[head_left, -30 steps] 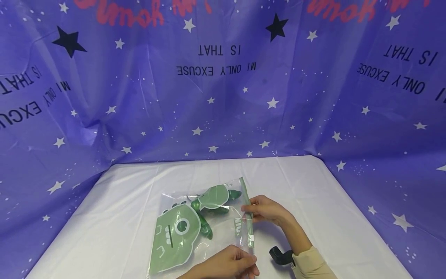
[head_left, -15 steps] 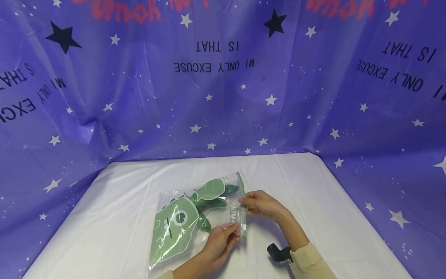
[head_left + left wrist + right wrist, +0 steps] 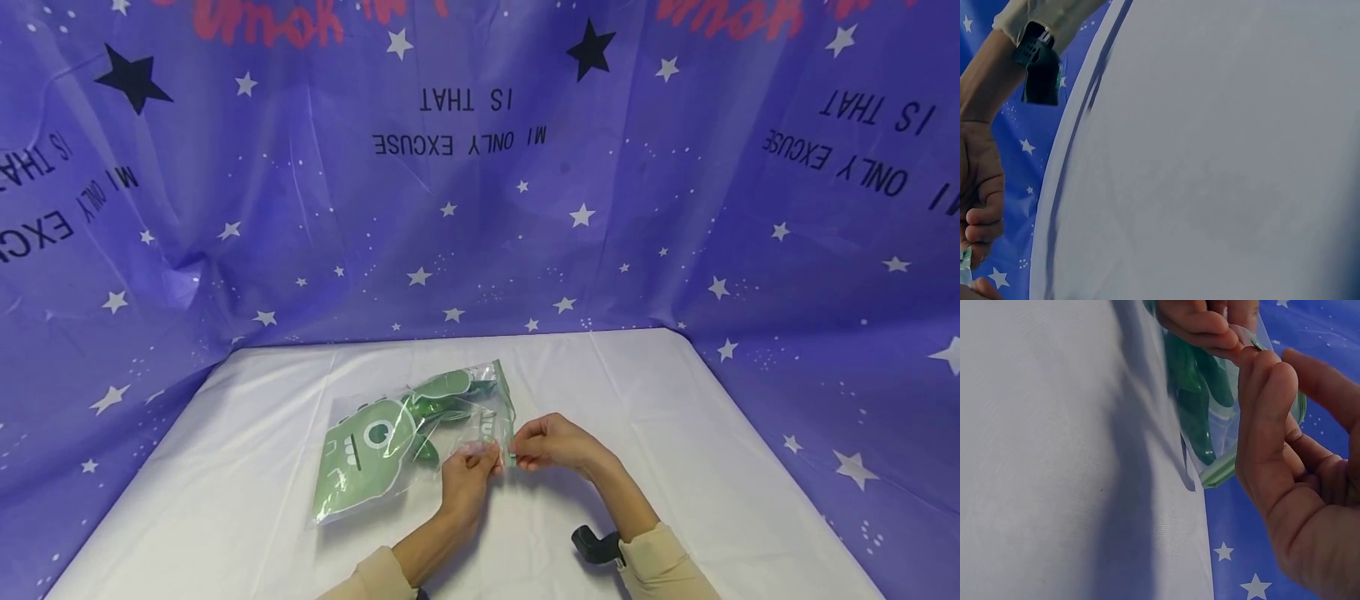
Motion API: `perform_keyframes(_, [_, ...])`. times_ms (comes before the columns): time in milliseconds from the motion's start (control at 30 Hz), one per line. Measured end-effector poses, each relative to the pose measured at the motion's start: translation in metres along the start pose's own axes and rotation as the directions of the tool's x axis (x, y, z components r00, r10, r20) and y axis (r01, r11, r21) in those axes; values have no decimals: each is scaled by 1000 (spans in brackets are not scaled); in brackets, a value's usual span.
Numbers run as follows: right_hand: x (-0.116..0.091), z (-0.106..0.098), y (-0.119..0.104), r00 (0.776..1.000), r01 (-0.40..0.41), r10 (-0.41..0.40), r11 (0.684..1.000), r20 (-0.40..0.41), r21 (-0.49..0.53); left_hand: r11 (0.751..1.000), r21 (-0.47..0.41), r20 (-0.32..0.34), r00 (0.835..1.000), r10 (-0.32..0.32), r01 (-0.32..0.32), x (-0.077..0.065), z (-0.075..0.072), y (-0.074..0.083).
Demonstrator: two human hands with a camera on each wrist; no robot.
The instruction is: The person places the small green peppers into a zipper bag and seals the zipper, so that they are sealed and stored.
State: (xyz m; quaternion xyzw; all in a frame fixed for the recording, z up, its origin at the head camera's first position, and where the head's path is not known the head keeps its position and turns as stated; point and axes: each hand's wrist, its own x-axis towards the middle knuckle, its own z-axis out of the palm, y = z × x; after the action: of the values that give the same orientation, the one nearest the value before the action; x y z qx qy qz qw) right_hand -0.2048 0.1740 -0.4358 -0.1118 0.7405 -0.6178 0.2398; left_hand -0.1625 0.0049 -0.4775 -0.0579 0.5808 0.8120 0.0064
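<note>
A clear zip bag (image 3: 360, 454) printed with a green one-eyed cartoon face is tilted up off the white cloth at its right side. Dark green, glossy tapered shapes (image 3: 1194, 400) show through its plastic. My left hand (image 3: 467, 483) pinches the bag near its lower right corner, thumb on top. Just right of it, my right hand (image 3: 558, 442) pinches the end of the green zip strip (image 3: 504, 387) between thumb and fingers. In the right wrist view both hands' fingertips meet close together at the bag's edge. The left wrist view catches only a sliver of the bag, at lower left.
White cloth covers the table (image 3: 675, 417). A purple star-printed curtain (image 3: 480, 208) rises along its back and sides. A black curved wrist mount (image 3: 596, 546) sticks out from the right sleeve, close over the tabletop.
My left hand has moved up from the front to take hold of the bag's corner. My right hand has slid down the zip strip toward that corner. The bag's right side has shifted left.
</note>
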Motion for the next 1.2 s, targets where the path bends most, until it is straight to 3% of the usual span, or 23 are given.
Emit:
perform_keyframes(267, [4,-1,1,999,32,-32,999,-42,0,1000,-18,26,1000,16,-16,3,-1,2])
perform_keyframes(533, [7,-1,4,993,38,-33,999,-117,34,998,58,8,1000,24,-25,-8,-3,5])
perform_keyframes(667, [10,-5,9,988,28,-13,995,-152,95,997,75,29,1000,-5,3,-21,-6,3])
perform_keyframes(933, [13,-24,22,967,40,23,970,-254,241,992,49,70,990,-120,117,-54,-10,-1])
perform_keyframes(1067, [13,-38,29,951,53,40,956,-308,288,986,39,105,981,-165,162,-70,-14,2])
perform_keyframes(1200, [9,-54,37,918,65,75,941,-390,333,977,68,140,968,-208,200,-88,-21,4])
